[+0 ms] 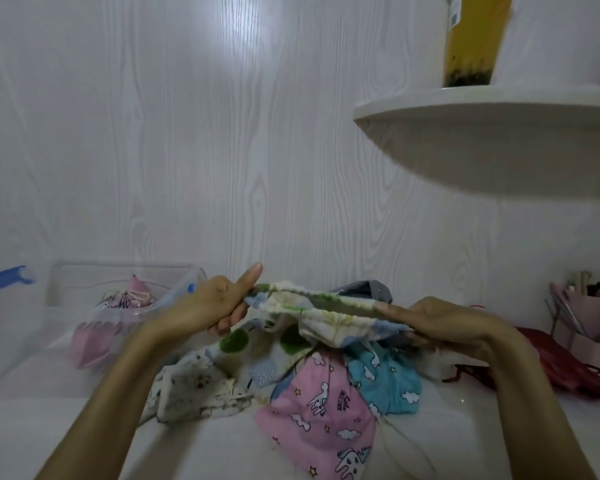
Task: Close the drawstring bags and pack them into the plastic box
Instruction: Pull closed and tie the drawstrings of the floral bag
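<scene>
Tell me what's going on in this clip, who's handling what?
A person holds a white bag with green and blue patches up over the table, the left hand gripping one end of its top edge and the right hand the other. Below it lie more bags not yet packed: a pink one, a blue one and a cream one. In the clear plastic box on the left, at least one pink bag already sits, closed.
</scene>
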A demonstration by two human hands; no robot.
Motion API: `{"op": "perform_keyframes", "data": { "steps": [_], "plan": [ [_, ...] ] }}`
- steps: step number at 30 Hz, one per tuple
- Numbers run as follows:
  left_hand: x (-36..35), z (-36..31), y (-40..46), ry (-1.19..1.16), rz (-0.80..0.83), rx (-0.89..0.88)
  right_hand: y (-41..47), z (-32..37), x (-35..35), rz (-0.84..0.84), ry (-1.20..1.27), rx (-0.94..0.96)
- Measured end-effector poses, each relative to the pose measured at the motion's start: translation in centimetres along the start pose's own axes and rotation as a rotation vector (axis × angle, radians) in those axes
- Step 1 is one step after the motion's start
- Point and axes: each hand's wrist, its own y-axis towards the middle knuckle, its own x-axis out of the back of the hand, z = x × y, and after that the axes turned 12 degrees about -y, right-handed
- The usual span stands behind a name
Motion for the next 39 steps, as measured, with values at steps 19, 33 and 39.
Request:
{"op": "perform_keyframes", "data": {
  "steps": [19, 33, 39],
  "plan": [
    [-0.4, 3.2, 2.0, 0.798, -0.706, -0.291, 2.3, -5.3, -0.6, -0.77, 0.22, -0.254],
    [-5.3, -0.9, -0.1, 0.397, 0.417, 0.198, -3.0, 1.8, 1.1, -0.024, -0.142, -0.007],
    [-5.4, 0.3, 0.4, 0.027, 0.4, 0.206, -0.9, 1.9, -1.0, 0.095, -0.217, -0.179]
  ]
}}
